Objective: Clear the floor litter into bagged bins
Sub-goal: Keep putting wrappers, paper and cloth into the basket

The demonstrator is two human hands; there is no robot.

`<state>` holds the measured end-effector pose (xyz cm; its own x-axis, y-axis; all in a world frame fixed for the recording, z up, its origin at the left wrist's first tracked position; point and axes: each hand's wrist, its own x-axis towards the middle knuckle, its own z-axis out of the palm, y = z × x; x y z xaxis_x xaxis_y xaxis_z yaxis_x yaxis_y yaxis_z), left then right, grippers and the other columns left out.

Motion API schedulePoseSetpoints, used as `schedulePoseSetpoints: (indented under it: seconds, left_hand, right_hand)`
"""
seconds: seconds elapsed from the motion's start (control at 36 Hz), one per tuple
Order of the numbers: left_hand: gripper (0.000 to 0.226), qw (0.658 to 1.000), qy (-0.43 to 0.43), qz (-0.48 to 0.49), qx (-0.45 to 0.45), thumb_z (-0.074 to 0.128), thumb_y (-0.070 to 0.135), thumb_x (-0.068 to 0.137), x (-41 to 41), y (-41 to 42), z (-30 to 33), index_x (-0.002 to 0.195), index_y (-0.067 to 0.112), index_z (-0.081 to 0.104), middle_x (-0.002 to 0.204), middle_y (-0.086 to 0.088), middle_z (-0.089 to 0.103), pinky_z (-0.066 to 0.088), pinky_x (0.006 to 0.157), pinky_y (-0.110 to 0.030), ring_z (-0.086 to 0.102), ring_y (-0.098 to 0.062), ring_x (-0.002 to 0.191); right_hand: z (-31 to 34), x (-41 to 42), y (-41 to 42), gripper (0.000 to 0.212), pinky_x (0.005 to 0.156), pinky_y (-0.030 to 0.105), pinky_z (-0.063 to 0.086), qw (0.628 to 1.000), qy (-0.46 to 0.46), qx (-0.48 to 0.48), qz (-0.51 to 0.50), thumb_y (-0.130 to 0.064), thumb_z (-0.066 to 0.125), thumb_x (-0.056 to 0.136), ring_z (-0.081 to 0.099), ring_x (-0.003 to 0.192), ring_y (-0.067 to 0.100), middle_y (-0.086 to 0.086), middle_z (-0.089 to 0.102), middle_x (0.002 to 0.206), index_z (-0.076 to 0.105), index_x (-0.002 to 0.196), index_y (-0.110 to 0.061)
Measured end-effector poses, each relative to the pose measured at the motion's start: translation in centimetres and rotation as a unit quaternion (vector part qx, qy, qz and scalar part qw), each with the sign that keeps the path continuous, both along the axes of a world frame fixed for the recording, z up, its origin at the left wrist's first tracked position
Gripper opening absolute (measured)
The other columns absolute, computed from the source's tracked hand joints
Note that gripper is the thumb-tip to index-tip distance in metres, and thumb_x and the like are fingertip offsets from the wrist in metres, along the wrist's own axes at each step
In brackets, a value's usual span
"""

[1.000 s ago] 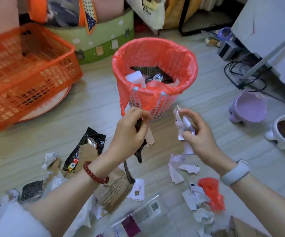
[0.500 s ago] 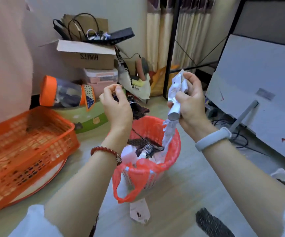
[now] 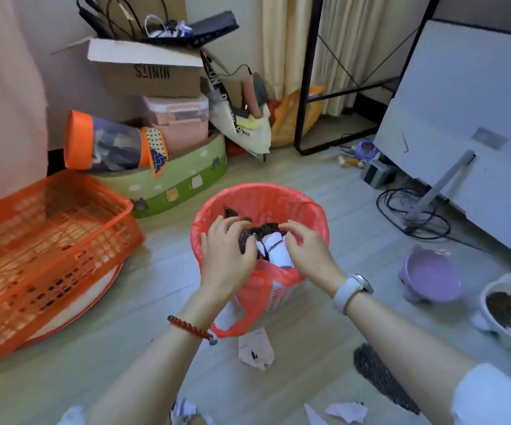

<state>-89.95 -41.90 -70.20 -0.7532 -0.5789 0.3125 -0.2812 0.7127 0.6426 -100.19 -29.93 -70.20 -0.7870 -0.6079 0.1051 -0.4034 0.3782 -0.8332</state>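
Pale wood-look flooring (image 3: 324, 342) runs under everything, with boxes and bags piled against the wall well beyond the hands. Off to the left hand's side sits a big orange crate (image 3: 45, 256), and off to the right a purple bowl (image 3: 430, 279) and a white bowl of kibble (image 3: 507, 311).

Directly under both hands stands the bin (image 3: 260, 240), lined with a red bag (image 3: 303, 207) whose loose handle droops down the near side. The left hand (image 3: 228, 256) is curled over a dark wrapper (image 3: 255, 234), and the right hand (image 3: 307, 251) is cupped against the white paper scraps (image 3: 274, 251); both seem to be pressing the wad down, though whether the fingers grip or have let go I cannot tell.

Litter remains nearer the person: a dark wrapper strip (image 3: 376, 375) below the right forearm, a torn white card (image 3: 255, 351) just beside the bin's foot, and small paper bits (image 3: 347, 411) by the bottom edge.

Pushing hard could drag the liner off the rim or tip the light bin, since the pile already sits high. Scraps could also cling to the fingers and spill back out.
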Motion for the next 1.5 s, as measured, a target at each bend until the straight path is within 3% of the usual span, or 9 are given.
schedulePoseSetpoints:
  seconds: [0.19, 0.47, 0.61, 0.69, 0.83, 0.97, 1.17, 1.31, 1.5]
  left_hand:
    - [0.012, 0.968, 0.165, -0.141, -0.125, 0.049, 0.007, 0.081, 7.2, 6.9, -3.2, 0.089, 0.009, 0.059, 0.087, -0.007, 0.062, 0.042, 0.068, -0.035, 0.055, -0.022, 0.082]
    - [0.043, 0.945, -0.213, -0.232, -0.085, 0.041, 0.023, 0.075, 11.3, 9.3, -18.1, 0.112, 0.009, 0.060, 0.115, -0.016, 0.061, 0.049, 0.075, -0.045, 0.060, -0.036, 0.103]
    - [0.067, 0.929, -0.332, -0.146, -0.073, 0.053, 0.035, 0.087, 9.0, 8.3, -20.7, 0.146, 0.021, 0.023, 0.157, -0.006, 0.009, 0.018, 0.109, -0.052, 0.004, -0.030, 0.143]
    - [0.064, 0.912, -0.385, -0.130, -0.044, 0.046, 0.046, 0.090, 8.1, 8.3, -21.5, 0.145, 0.028, 0.021, 0.157, -0.006, 0.002, 0.010, 0.111, -0.054, -0.002, -0.030, 0.143]
    - [0.040, 0.925, -0.346, -0.143, -0.065, 0.059, 0.036, 0.084, 8.5, 8.4, -22.3, 0.117, 0.013, 0.055, 0.139, -0.013, 0.039, 0.034, 0.101, -0.044, 0.032, -0.032, 0.130]
    - [0.021, 0.928, -0.329, -0.150, -0.090, 0.056, 0.017, 0.087, 9.7, 9.2, -21.9, 0.102, 0.004, 0.059, 0.117, -0.015, 0.052, 0.041, 0.076, -0.037, 0.045, -0.033, 0.109]
    - [0.018, 0.926, -0.345, -0.140, -0.064, 0.053, 0.007, 0.084, 10.8, 9.7, -21.3, 0.101, 0.001, 0.054, 0.139, -0.015, 0.036, 0.043, 0.072, -0.039, 0.039, -0.033, 0.118]
    - [0.017, 0.905, -0.385, -0.172, -0.059, 0.053, 0.005, 0.079, 12.0, 9.7, -21.4, 0.095, 0.002, 0.056, 0.148, -0.013, 0.029, 0.035, 0.091, -0.041, 0.028, -0.035, 0.127]
    - [0.008, 0.919, -0.332, -0.205, -0.052, 0.049, -0.002, 0.081, 13.1, 9.9, -20.9, 0.081, 0.007, 0.048, 0.088, -0.012, 0.053, 0.029, 0.073, -0.032, 0.047, -0.028, 0.073]
  right_hand:
    - [-3.2, 4.9, 8.3, 0.031, 0.077, 0.007, 0.041, 0.991, 0.082, -0.082, -0.064, -0.003, 0.041, 0.083, 0.056, 0.091, 0.007, -0.004, 0.056, 0.098, 0.061, 0.106, -0.010]
    - [-18.1, 12.0, 21.3, 0.058, 0.111, 0.038, 0.026, 0.926, -0.031, 0.368, 0.075, -0.038, 0.046, 0.092, 0.026, 0.137, 0.029, 0.013, 0.033, 0.146, 0.028, 0.143, -0.016]
    - [-19.8, 13.3, 20.5, 0.081, 0.113, 0.045, 0.019, 0.885, 0.035, 0.454, 0.096, -0.059, 0.049, 0.084, 0.006, 0.141, 0.036, 0.013, 0.002, 0.155, 0.007, 0.147, -0.032]
    - [-20.3, 13.3, 19.4, 0.076, 0.104, 0.044, 0.029, 0.882, 0.066, 0.458, 0.092, -0.054, 0.053, 0.083, 0.017, 0.135, 0.036, 0.011, 0.007, 0.154, 0.015, 0.145, -0.035]
    - [-21.4, 14.7, 18.4, 0.042, 0.085, 0.042, 0.045, 0.909, 0.091, 0.396, 0.091, -0.019, 0.060, 0.084, 0.044, 0.106, 0.037, 0.017, 0.046, 0.122, 0.051, 0.125, -0.018]
    - [-22.4, 15.4, 17.8, 0.068, 0.036, 0.022, 0.032, 0.896, 0.198, 0.378, 0.124, -0.007, 0.079, 0.035, 0.056, 0.060, 0.025, 0.006, 0.057, 0.072, 0.047, 0.094, -0.020]
    - [-22.4, 15.0, 17.0, 0.029, 0.038, 0.021, 0.028, 0.876, 0.253, 0.375, 0.167, -0.006, 0.064, 0.045, 0.058, 0.059, 0.028, 0.011, 0.065, 0.090, 0.057, 0.073, -0.009]
    - [-22.5, 15.0, 17.4, 0.044, 0.041, 0.027, 0.041, 0.880, 0.216, 0.358, 0.226, -0.019, 0.088, 0.043, 0.060, 0.068, 0.028, 0.009, 0.066, 0.095, 0.061, 0.076, -0.007]
    - [-22.4, 16.0, 17.0, 0.051, 0.054, 0.032, 0.031, 0.902, 0.156, 0.358, 0.183, 0.009, 0.057, 0.066, 0.049, 0.095, 0.033, 0.017, 0.053, 0.104, 0.053, 0.115, -0.002]
